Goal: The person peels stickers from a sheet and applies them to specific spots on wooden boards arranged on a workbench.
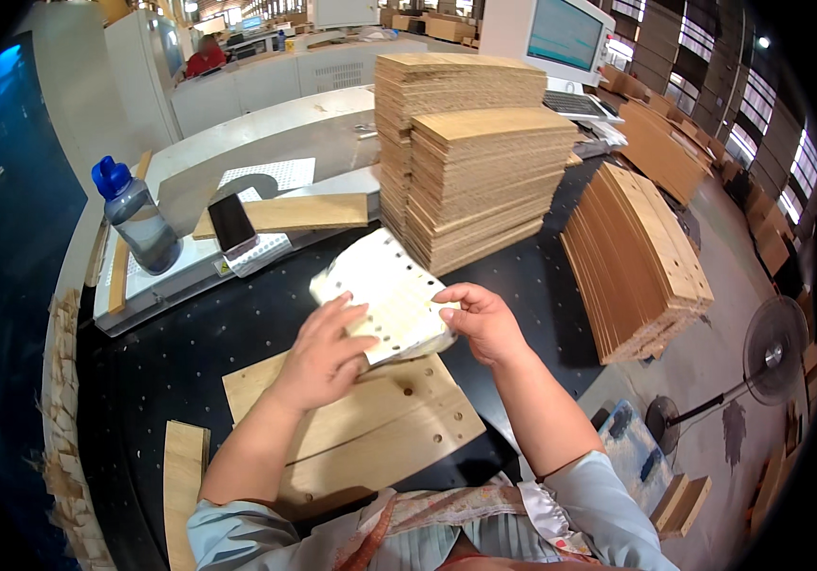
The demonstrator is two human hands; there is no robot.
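Note:
A thick pad of white sheets (385, 290) with rows of small dark marks lies tilted in front of me, partly over the wooden boards (380, 419) on the black table. My left hand (323, 352) rests on the pad's near left edge, its fingers spread over the paper. At the right edge my right hand (485, 324) pinches the sheets between thumb and fingers. Dark holes show in the boards beneath, and my left wrist passes over them.
Tall stacks of wooden panels (494, 181) stand behind the pad, with another stack (627, 257) to the right. A phone (232, 225), a blue-capped water bottle (142, 224) and a wooden strip (304, 212) are at the left back. Beyond the table stand a monitor (565, 38) and a fan (773, 355).

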